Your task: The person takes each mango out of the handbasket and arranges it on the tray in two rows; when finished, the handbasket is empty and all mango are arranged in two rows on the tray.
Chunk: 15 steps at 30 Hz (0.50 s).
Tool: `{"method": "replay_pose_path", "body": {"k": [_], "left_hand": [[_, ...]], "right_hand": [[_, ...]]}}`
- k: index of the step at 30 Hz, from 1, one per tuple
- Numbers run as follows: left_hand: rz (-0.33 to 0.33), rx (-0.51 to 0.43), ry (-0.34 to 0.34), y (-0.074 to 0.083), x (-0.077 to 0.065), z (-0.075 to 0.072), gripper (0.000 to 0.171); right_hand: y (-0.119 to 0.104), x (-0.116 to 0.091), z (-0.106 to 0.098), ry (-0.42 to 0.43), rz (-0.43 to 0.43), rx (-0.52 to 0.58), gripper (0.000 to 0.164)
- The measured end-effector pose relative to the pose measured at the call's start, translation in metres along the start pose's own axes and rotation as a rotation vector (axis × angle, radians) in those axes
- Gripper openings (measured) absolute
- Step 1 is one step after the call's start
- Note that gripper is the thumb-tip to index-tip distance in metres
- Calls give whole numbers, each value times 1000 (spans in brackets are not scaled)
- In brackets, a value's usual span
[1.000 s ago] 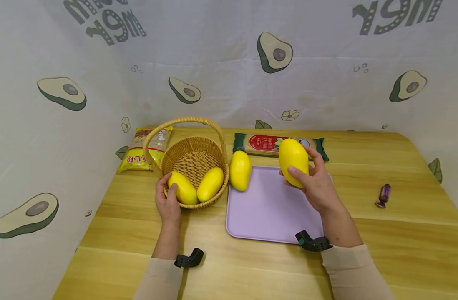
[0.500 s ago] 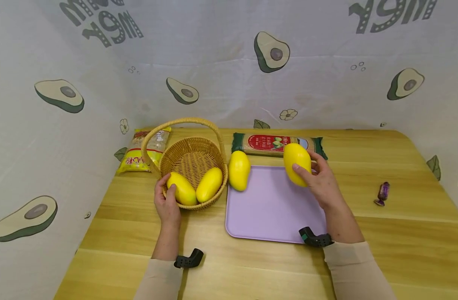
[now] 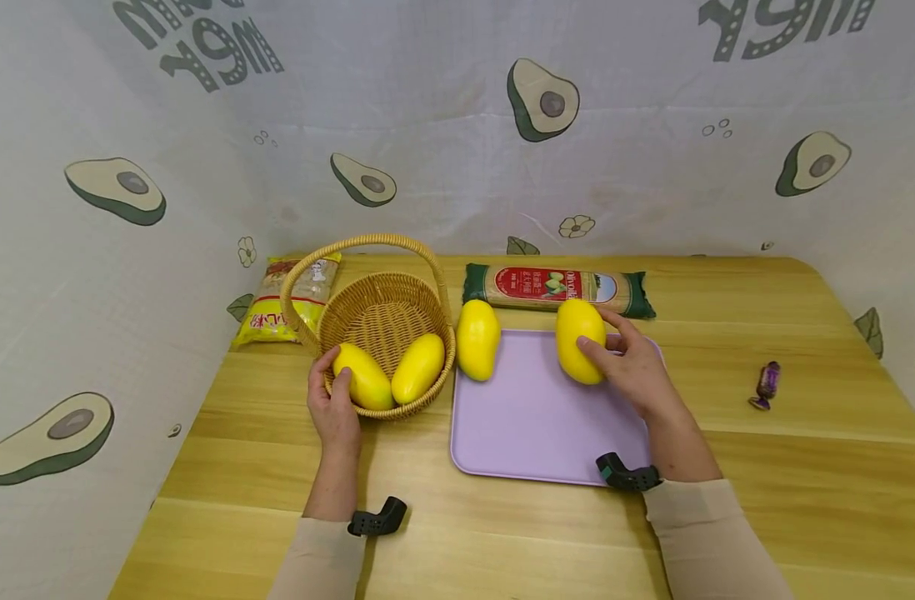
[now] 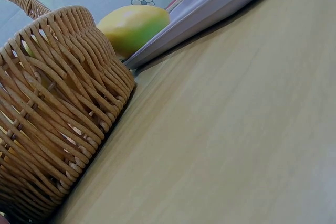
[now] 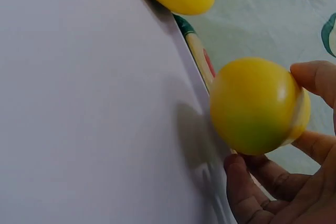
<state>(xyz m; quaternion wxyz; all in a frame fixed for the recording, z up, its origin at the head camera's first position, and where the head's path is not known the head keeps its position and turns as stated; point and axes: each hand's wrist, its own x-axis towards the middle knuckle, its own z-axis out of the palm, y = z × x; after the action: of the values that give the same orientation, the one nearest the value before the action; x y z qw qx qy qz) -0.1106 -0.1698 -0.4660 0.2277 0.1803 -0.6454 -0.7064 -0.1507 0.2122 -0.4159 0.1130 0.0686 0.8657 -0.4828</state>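
My right hand [image 3: 637, 367] grips a yellow mango [image 3: 580, 342] between thumb and fingers, over the back right of a lilac tray [image 3: 536, 425]. In the right wrist view that mango [image 5: 252, 106] hangs just above the tray's edge, its shadow falling on the tray. My left hand [image 3: 336, 408] holds the near left rim of a wicker basket [image 3: 386, 308], thumb beside a mango [image 3: 363, 379]. A second mango [image 3: 418, 369] lies next to it in the basket. Another mango [image 3: 478, 340] rests at the tray's back left corner, close to the basket.
Behind the tray lies a long pack of pasta [image 3: 532, 285] with green ends. A yellow food bag [image 3: 288, 300] leans at the back left, partly behind the basket handle [image 3: 375, 240]. A purple wrapped candy [image 3: 767, 385] lies on the wooden table [image 3: 817, 483] at the right.
The mango in my right hand has shifted right, then come back slightly left and lower over the tray. My left hand keeps its place at the basket.
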Motion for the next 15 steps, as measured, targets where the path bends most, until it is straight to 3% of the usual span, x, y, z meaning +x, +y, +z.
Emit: {"method": "replay_pose_path", "body": {"k": [15], "left_hand": [[14,2,3,0,1,1,37]], "right_hand": [[8,5,-1,-10,-4,-39,76]]}}
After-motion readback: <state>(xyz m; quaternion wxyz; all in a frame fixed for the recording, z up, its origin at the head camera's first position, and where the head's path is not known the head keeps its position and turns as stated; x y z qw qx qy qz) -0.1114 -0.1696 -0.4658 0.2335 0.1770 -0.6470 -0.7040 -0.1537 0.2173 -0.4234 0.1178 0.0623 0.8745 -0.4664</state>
